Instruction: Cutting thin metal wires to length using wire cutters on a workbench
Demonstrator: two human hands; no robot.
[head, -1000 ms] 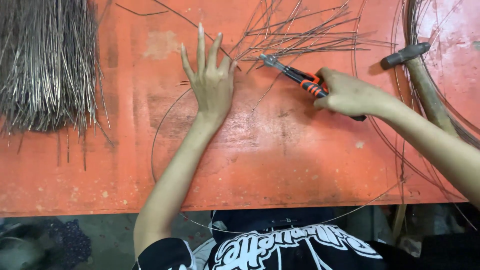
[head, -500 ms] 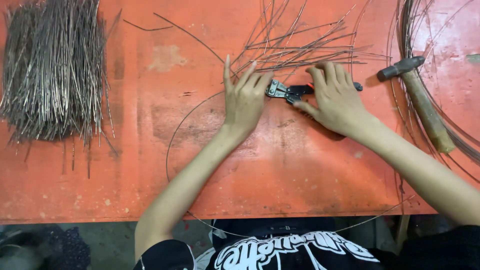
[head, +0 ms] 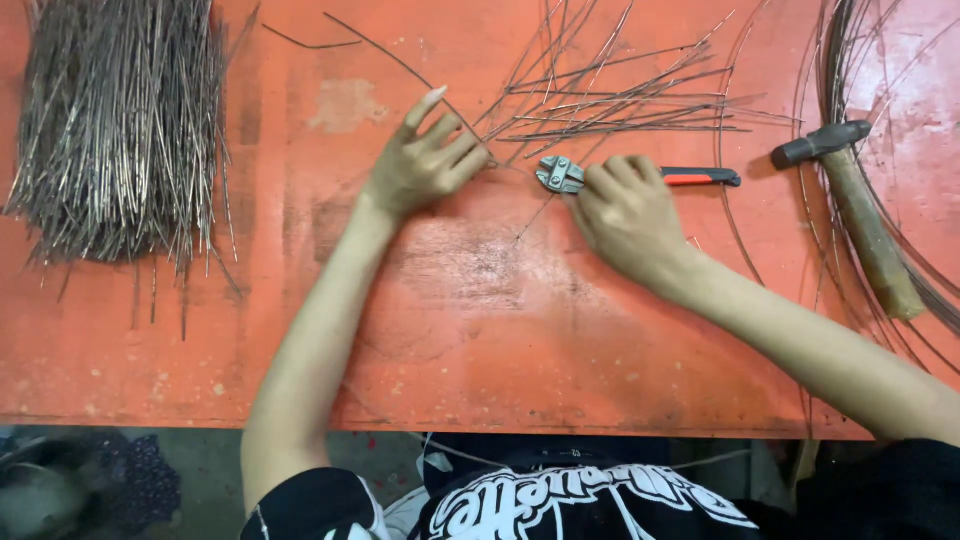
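Note:
My left hand [head: 425, 162] lies on the orange table [head: 480, 330] with its fingers curled, pinching a thin wire [head: 400, 62] that curves away to the upper left. Just right of its fingertips sits the grey head of a wire cutter [head: 560, 175]. My right hand [head: 625, 212] covers the cutter's handles and grips them; one red and black handle end sticks out to the right. Above both hands lies a loose fan of short cut wires [head: 620, 95].
A thick bundle of straight wire pieces [head: 120, 130] fills the table's far left. A hammer with a wooden handle [head: 860, 215] lies at the right, across a large coil of wire [head: 900, 250]. The table's front edge runs close to my body.
The left hand went from flat and spread to curled on the wire. The right hand brought the cutter leftwards and down, its head now beside the left fingertips.

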